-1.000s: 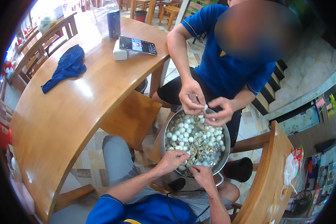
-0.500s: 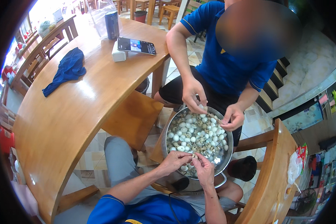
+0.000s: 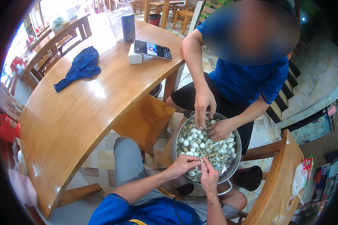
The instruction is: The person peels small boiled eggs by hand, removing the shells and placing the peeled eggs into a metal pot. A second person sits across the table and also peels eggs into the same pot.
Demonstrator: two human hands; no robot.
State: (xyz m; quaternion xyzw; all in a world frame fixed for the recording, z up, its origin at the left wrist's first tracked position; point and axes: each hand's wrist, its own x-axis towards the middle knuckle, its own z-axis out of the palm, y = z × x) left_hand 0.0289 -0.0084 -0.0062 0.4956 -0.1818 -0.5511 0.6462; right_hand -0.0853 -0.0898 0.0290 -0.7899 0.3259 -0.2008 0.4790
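Over the near rim of a large metal pot [image 3: 240, 152], my left hand [image 3: 184, 165] and my right hand [image 3: 210, 174] meet with fingertips pinched together. Between them is a small speckled quail egg [image 3: 202, 161], mostly covered by the fingers. Peeled white eggs [image 3: 194, 144] and brown-spotted ones or shell pieces lie in liquid in the pot. Across from me sits a person in a blue shirt [image 3: 240, 82]. One of that person's hands [image 3: 205, 103] hangs at the far rim with fingers pointing down; the other hand [image 3: 221, 129] reaches in among the eggs.
A curved wooden table [image 3: 101, 108] stands at left, holding a blue cloth [image 3: 80, 65], a phone [image 3: 153, 50] leaning on a white box [image 3: 135, 56], and a dark can [image 3: 128, 27]. A wooden stool [image 3: 142, 120] is beside the pot. Another wooden table [image 3: 276, 180] borders the right.
The other person's hands have lowered from above the pot, one now among the eggs. My hands keep their pinch on the egg. The whole view has shifted slightly.
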